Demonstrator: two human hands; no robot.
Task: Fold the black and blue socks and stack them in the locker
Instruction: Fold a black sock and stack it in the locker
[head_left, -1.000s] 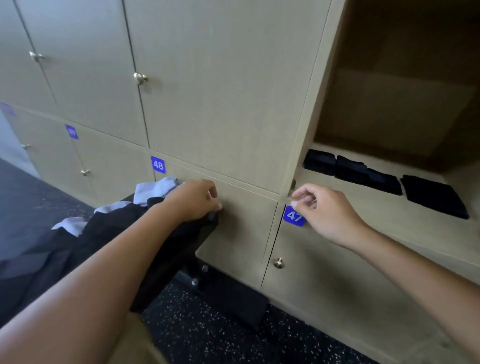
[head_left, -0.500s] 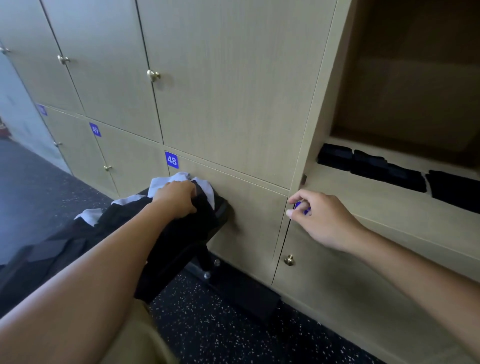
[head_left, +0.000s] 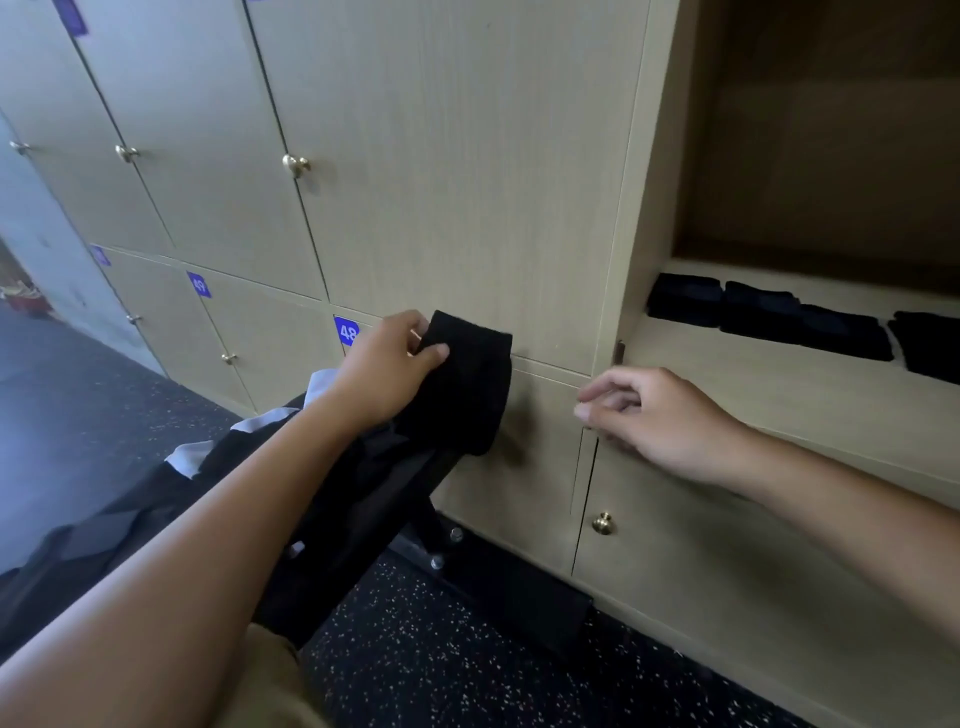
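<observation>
So the left hand has a black sock pinched near its top edge, thumb on the front and fingers tucked behind, and the sock hangs pretty much straight down from there, long axis vertical, in front of the closed locker doors. Its lower end drapes down to the pile of dark and light blue fabric on the left, so I'd guess it's only just clear of it. The right hand holds nothing, fingers loosely curled with the tips pointing left toward the sock, just a bit below and to the right of it with a gap between. That's the key thing imo: the free end of the sock dangles on the side nearest the right hand, so that hand looks best placed to catch it for the fold. The open locker is further right, with a row of folded socks already sitting on its shelf.
</observation>
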